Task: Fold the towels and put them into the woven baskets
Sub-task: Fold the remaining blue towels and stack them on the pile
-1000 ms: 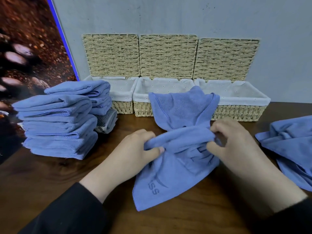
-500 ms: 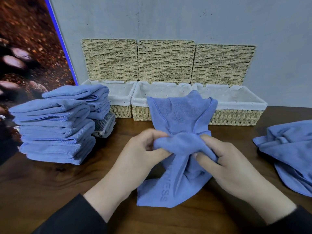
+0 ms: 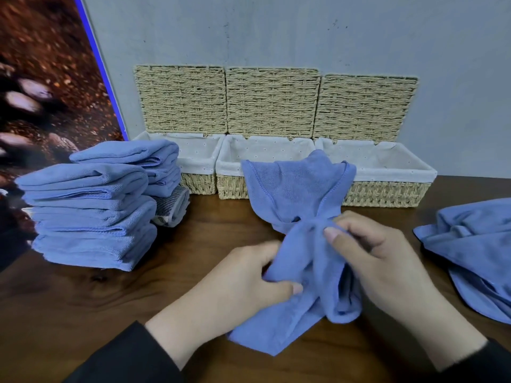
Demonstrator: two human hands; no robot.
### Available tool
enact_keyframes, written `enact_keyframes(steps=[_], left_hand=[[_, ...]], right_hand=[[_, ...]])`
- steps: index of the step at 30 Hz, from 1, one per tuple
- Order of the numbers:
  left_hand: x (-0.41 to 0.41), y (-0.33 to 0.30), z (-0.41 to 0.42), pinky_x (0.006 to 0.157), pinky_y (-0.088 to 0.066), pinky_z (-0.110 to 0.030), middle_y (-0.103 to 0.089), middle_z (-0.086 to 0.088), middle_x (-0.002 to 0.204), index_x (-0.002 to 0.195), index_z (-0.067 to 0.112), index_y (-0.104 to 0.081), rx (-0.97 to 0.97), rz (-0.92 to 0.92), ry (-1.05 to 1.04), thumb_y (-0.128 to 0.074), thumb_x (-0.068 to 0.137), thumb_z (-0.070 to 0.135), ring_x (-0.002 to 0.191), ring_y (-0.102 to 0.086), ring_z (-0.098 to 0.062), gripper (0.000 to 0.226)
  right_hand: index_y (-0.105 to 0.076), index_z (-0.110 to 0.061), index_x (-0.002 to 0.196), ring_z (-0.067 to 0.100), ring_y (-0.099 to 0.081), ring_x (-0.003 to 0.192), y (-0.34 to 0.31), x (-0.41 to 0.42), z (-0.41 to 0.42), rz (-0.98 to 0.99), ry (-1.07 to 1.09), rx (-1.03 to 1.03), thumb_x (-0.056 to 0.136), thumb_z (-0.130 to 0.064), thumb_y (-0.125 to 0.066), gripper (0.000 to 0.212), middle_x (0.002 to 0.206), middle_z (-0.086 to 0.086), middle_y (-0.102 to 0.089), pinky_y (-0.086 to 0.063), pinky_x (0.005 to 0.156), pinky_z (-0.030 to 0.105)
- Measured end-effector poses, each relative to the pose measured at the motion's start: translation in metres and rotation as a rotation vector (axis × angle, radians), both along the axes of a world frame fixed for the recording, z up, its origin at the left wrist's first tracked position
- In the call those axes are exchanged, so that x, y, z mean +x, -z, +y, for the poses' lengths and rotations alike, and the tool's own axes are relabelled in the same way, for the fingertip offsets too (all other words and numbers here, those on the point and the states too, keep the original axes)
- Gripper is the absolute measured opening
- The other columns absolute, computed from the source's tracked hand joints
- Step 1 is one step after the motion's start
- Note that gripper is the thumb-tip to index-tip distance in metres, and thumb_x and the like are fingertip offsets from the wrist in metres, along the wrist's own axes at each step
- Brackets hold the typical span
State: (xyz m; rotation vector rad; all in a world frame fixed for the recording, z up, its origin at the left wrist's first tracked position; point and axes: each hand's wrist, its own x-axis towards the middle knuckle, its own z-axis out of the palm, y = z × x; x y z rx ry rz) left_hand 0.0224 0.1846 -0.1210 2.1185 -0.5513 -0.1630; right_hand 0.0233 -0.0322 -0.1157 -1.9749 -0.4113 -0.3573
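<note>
A blue towel (image 3: 293, 194) lies bunched on the wooden table in front of me, its far end fanned out against the middle basket. My left hand (image 3: 243, 283) grips the gathered middle from the left. My right hand (image 3: 370, 258) pinches the same bunch from the right, thumb on top. Three woven baskets with white liners stand along the wall: left (image 3: 199, 158), middle (image 3: 235, 183) and right (image 3: 387, 192). Their lids lean open against the wall, and no towel shows inside them.
Two stacks of folded blue towels (image 3: 91, 217) stand at the left, with a grey striped cloth (image 3: 172, 210) tucked beside them. A heap of unfolded blue towels (image 3: 475, 252) lies at the right edge. A dark picture panel (image 3: 41, 92) leans at the far left.
Both hands have drawn closer together and gathered the towel into a tighter bunch. The left hand slid lower toward me, and the towel's near end narrowed.
</note>
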Motion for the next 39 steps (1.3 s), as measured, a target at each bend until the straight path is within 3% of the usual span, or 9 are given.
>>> enact_keyframes(steps=[6, 11, 17, 20, 24, 30, 34, 36, 39], left_hand=[[-0.003, 0.002, 0.006, 0.055, -0.028, -0.021, -0.038, 0.009, 0.065, 0.075, 0.005, -0.045, 0.032, 0.049, 0.089, -0.071, 0.092, 0.024, 0.059, -0.035, -0.006, 0.036], [-0.003, 0.004, 0.037, 0.057, -0.023, -0.023, -0.034, 0.003, 0.065, 0.07, 0.005, -0.041, 0.007, 0.038, -0.02, -0.075, 0.089, 0.035, 0.061, -0.032, -0.008, 0.049], [-0.022, -0.004, 0.077, 0.086, -0.048, -0.036, -0.072, -0.016, 0.097, 0.094, 0.009, -0.074, -0.368, -0.058, -0.207, -0.069, 0.092, 0.044, 0.092, -0.067, -0.02, 0.035], [-0.038, -0.006, 0.091, 0.094, -0.052, -0.046, -0.074, -0.016, 0.109, 0.105, 0.011, -0.077, -0.438, 0.084, -0.144, -0.077, 0.075, 0.064, 0.106, -0.069, -0.034, 0.061], [-0.059, -0.001, 0.102, 0.085, -0.056, -0.033, -0.074, -0.02, 0.11, 0.108, 0.008, -0.077, -0.395, 0.276, -0.017, -0.084, 0.068, 0.063, 0.101, -0.071, -0.03, 0.068], [-0.072, -0.021, 0.105, 0.051, -0.038, -0.031, -0.062, -0.013, 0.066, 0.085, 0.012, -0.073, -0.168, 0.282, -0.005, -0.057, 0.1, 0.046, 0.054, -0.05, -0.024, 0.041], [-0.044, -0.061, 0.093, 0.041, -0.03, -0.025, -0.07, -0.004, 0.062, 0.089, 0.018, -0.07, 0.088, 0.074, -0.273, -0.051, 0.104, 0.045, 0.045, -0.057, -0.023, 0.036], [-0.021, -0.092, 0.086, 0.046, -0.039, -0.025, -0.076, -0.006, 0.075, 0.094, 0.021, -0.067, -0.086, 0.071, -0.355, -0.054, 0.102, 0.047, 0.057, -0.068, -0.032, 0.03], [0.001, -0.147, 0.076, 0.071, -0.057, -0.041, -0.075, -0.009, 0.095, 0.103, 0.019, -0.07, -0.438, -0.156, -0.494, -0.062, 0.091, 0.062, 0.084, -0.071, -0.033, 0.045]], right_hand=[[-0.063, -0.018, 0.096, 0.051, -0.057, 0.086, -0.004, 0.006, -0.02, -0.1, 0.286, 0.458, 0.098, -0.049, -0.053, 0.033, 0.093, 0.026, -0.063, -0.049, 0.078, 0.065], [-0.063, -0.025, 0.089, 0.026, -0.05, 0.086, -0.015, -0.006, -0.038, -0.105, 0.374, 0.691, 0.103, -0.041, -0.052, 0.024, 0.088, 0.008, -0.057, -0.039, 0.081, 0.045], [-0.07, -0.027, 0.092, 0.009, -0.063, 0.082, -0.031, -0.05, -0.049, 0.036, 0.215, 0.218, 0.104, -0.031, -0.048, 0.025, 0.085, -0.001, -0.071, -0.047, 0.07, 0.018], [-0.068, -0.022, 0.086, 0.008, -0.058, 0.073, -0.038, -0.074, -0.051, 0.142, 0.017, -0.019, 0.094, -0.043, -0.049, 0.029, 0.082, 0.008, -0.066, -0.042, 0.064, 0.018], [-0.063, -0.014, 0.086, 0.008, -0.044, 0.07, -0.027, -0.092, -0.059, 0.289, -0.236, -0.256, 0.095, -0.063, -0.052, 0.051, 0.072, -0.004, -0.05, -0.035, 0.063, 0.026], [-0.058, -0.008, 0.084, 0.006, -0.036, 0.059, -0.028, -0.098, -0.061, 0.419, -0.216, -0.328, 0.102, -0.037, -0.054, 0.035, 0.068, -0.005, -0.043, -0.031, 0.056, 0.02], [-0.063, -0.004, 0.098, 0.014, -0.06, 0.063, -0.06, -0.073, -0.054, 0.483, -0.015, 0.027, 0.105, -0.031, -0.052, 0.03, 0.08, 0.01, -0.062, -0.048, 0.049, 0.028], [-0.065, -0.005, 0.105, 0.015, -0.07, 0.094, -0.086, -0.054, -0.05, 0.368, 0.065, 0.245, 0.105, -0.032, -0.053, 0.03, 0.105, 0.007, -0.073, -0.06, 0.068, 0.035], [-0.062, -0.029, 0.085, 0.006, -0.06, 0.079, -0.142, -0.036, -0.048, -0.157, 0.276, 0.24, 0.105, -0.033, -0.051, 0.023, 0.079, -0.01, -0.063, -0.056, 0.076, 0.038]])
